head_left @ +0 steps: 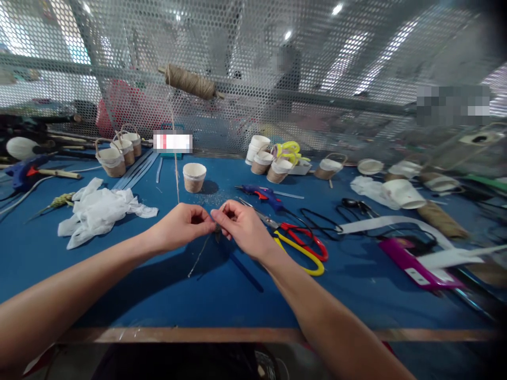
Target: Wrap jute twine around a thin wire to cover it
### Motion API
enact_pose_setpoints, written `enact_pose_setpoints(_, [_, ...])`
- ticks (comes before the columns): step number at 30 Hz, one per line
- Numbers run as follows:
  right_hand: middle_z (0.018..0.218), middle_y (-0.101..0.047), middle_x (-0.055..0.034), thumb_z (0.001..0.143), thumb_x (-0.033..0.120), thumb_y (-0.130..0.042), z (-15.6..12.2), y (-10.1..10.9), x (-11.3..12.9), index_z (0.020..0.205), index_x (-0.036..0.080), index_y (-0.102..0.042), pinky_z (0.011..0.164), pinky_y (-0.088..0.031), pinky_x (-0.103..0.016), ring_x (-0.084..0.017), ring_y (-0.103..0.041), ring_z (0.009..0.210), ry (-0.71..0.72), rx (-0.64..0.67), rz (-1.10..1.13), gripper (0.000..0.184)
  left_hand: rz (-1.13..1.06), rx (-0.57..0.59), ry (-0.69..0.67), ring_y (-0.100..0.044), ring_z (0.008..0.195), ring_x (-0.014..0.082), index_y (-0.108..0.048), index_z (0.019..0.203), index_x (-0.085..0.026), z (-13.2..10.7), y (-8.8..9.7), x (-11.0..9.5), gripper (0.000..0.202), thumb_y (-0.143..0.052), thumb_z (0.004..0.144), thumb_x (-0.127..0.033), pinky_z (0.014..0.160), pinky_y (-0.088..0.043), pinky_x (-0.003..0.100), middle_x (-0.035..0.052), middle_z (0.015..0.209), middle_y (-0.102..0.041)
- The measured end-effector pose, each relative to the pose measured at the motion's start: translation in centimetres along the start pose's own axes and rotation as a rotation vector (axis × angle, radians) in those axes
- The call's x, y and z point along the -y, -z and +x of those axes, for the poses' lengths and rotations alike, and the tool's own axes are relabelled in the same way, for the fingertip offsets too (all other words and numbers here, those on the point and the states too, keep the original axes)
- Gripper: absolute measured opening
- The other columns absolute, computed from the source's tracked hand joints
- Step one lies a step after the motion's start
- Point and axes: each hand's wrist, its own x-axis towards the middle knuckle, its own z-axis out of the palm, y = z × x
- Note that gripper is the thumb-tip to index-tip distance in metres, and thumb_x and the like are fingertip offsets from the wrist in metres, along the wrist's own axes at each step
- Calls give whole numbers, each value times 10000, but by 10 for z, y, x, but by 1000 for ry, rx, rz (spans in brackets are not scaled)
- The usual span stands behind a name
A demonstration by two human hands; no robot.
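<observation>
My left hand and my right hand meet above the front middle of the table, both closed in a pinch. A thin strand of twine hangs from the joined fingertips, its frayed end pointing down and left. Something small and dark shows just below the fingers; its kind is unclear. A further line of twine runs from the spool down behind my left hand. Beyond the hands stands a small cup wrapped in brown burlap. Scissors with red and yellow handles lie beside my right wrist.
Behind the scissors rests a blue glue gun with a black cord. Crumpled white fabric lies left, near several handled cups. A purple device and white ribbon lie right. Perforated metal mesh backs the blue table.
</observation>
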Motion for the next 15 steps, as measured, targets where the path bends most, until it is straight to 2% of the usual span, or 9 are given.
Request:
enact_pose_setpoints(4, [487,-448,55,756,371,-544,0,-2,-2,637,164,-451,408,-354,-185,-58,-417,416,3,1,82,257,-70,-2,-5,-305,504,60,-474,589,-136,2,-1,2,224,-542,694,-322,473,-220,210,-56,527,-396])
enact_pose_setpoints(8, [631,-503,26,751,373,-552,2,-1,-3,730,159,-493,444,-393,-193,-64,-456,496,52,94,270,223,-245,52,43,-256,454,45,-494,612,-130,5,-1,2,220,-554,698,-323,437,-173,211,-61,506,-387])
enact_pose_setpoints(11, [614,-481,33,735,374,-570,4,1,-4,704,156,-491,452,-390,-195,-63,-448,497,44,120,299,234,-359,92,91,-230,434,38,-487,611,-132,7,-1,2,223,-571,680,-326,423,-152,214,-65,500,-377])
enact_pose_setpoints(15, [572,-467,38,701,373,-604,5,3,-7,667,154,-486,446,-376,-194,-70,-443,499,-1,123,215,252,-224,44,70,-247,445,45,-459,581,-142,9,-3,6,224,-566,673,-316,432,-167,214,-70,485,-361])
